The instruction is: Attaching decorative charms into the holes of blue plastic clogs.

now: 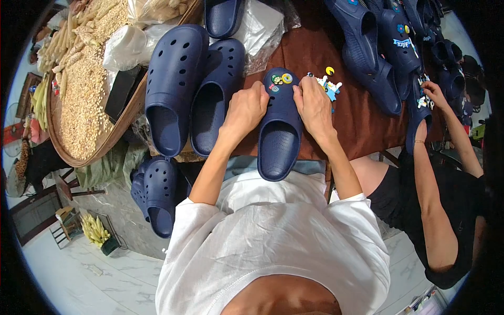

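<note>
A navy blue foam clog [280, 142] lies toe-away at the table's near edge, its heel reaching over the edge. My left hand [245, 109] grips the left side of its toe, fingers curled and thumb at the upper. From the other side my right hand [315, 107] closes round the toe, thumb on top; its fingertips are partly hidden. Between my hands several small charms sit on the toe: a round yellow charm [286, 78], a green and brown charm [276, 80] and a swirl charm [273, 88]. Just right of my right hand lies a pile of loose charms [331, 89].
Two more navy clogs [176, 86] lie left of my hands, beside clear plastic bags [262, 31]. A woven tray [79, 157] of pale kernels is far left. On the right, a co-worker's hand [434, 95] touches a charm-covered clog [418, 118]. Brown cloth [357, 131] covers the table.
</note>
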Demonstrator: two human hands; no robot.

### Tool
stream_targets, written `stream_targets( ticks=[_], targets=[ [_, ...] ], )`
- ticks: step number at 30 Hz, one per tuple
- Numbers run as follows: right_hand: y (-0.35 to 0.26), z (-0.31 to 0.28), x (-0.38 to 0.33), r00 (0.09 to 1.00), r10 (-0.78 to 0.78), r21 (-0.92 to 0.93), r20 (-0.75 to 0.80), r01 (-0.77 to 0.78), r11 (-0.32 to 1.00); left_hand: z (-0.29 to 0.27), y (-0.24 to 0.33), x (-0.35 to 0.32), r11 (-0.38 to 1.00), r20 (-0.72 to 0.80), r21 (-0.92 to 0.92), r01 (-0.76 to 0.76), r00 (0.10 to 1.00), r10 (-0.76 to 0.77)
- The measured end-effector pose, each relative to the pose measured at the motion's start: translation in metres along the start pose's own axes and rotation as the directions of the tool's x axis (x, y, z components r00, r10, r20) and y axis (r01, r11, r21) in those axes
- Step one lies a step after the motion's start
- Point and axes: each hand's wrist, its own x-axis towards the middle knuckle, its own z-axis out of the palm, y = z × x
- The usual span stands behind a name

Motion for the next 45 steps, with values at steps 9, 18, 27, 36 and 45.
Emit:
stream_targets(
  ticks=[9, 18, 27, 36, 45],
  targets=[
    [0.011, 0.0, 0.018, 0.995, -0.102, 0.193, 0.003, 0.099, 0.976, -0.001, 0.02, 0.011, 0.995, -0.119, -0.055, 0.08, 0.989, -0.086],
    [0.015, 0.017, 0.022, 0.981, -0.19, 0.284, -0.038, 0.193, 0.939, 0.005, 0.015, 0.019, 0.997, -0.081, -0.036, -0.074, 0.994, 0.071],
    [0.025, 0.017, 0.015, 0.996, 0.054, 0.372, -0.071, -0.023, 0.928, 0.006, 0.016, 0.03, 0.98, -0.122, -0.094, -0.174, 0.979, 0.162],
    [0.017, -0.002, 0.001, 0.996, 0.029, 0.27, -0.089, -0.003, 0.963, 0.013, 0.008, 0.038, 0.985, -0.052, -0.147, -0.095, 0.995, 0.088],
    [0.015, 0.003, 0.015, 0.992, -0.124, 0.338, 0.022, 0.109, 0.935, 0.01, 0.008, 0.037, 0.949, -0.1, -0.256, -0.182, 0.982, 0.162]
  ],
)
